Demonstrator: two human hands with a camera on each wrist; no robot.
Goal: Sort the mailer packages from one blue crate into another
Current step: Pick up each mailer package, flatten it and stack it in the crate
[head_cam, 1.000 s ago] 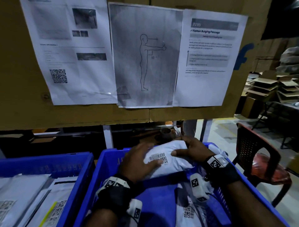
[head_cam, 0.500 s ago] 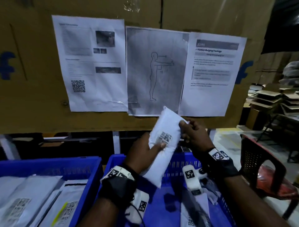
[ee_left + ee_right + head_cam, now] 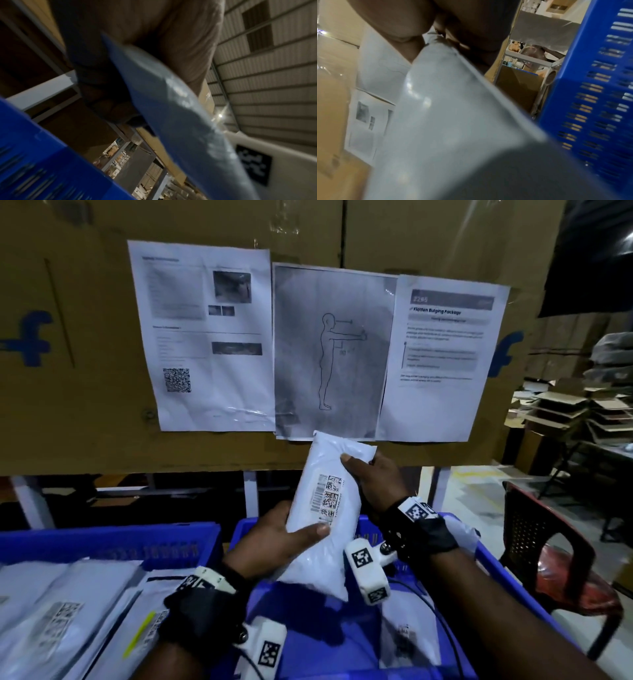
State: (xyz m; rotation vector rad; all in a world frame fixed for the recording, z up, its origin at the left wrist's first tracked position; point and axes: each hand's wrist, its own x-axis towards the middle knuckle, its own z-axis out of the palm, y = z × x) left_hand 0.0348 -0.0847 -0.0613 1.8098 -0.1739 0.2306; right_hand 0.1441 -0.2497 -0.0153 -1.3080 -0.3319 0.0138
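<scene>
A white mailer package (image 3: pixel 322 508) with a barcode label stands almost upright in the air above the right blue crate (image 3: pixel 308 628). My left hand (image 3: pixel 274 537) grips its lower left side, thumb across the front. My right hand (image 3: pixel 371 482) grips its upper right edge, thumb on the front. The wrist views show the same mailer (image 3: pixel 180 115) (image 3: pixel 445 121) close up and blurred. Another mailer (image 3: pixel 407 635) lies in the right crate. The left blue crate (image 3: pixel 113 546) holds several flat mailers (image 3: pixel 61 618).
A cardboard wall (image 3: pixel 85 371) with three taped paper sheets (image 3: pixel 329 350) rises just behind the crates. A dark chair with a red seat (image 3: pixel 555 559) stands at the right. Stacked cartons (image 3: pixel 582 412) fill the far right background.
Both hands have lifted the mailer out of the right crate and turned it from lying flat to nearly upright, label facing me. The head view has tilted upward.
</scene>
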